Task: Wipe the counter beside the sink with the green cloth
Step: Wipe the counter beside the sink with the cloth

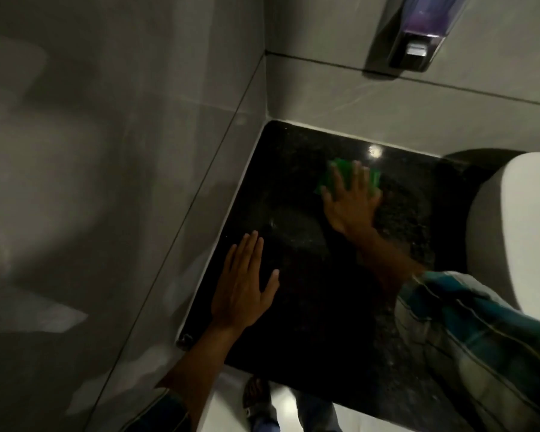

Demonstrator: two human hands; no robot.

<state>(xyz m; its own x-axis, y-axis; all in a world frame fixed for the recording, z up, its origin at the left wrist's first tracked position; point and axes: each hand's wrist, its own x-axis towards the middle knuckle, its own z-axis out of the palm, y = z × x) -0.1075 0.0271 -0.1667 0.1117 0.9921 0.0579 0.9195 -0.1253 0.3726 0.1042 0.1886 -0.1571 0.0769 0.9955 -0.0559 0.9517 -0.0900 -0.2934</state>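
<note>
Pressure is the reason for how your right hand lies in the head view: it is spread flat, palm down, on the green cloth, fingers splayed and pinning it to the dark bench rather than clenching round it, so the cloth's whole face meets the stone. The cloth shows only past your fingertips and to either side of them, toward the far wall, with the bright glint on the bench just beyond it. Your right arm reaches out nearly straight, its striped sleeve bunched at the forearm, and the white sink sits close on its outer side. Your left hand holds nothing; it rests open and flat on the bench, fingers together and pointing away from you, near the pale wall edge, likely as a brace while you lean in. The soap dispenser hangs on the wall well beyond your right hand.
</note>
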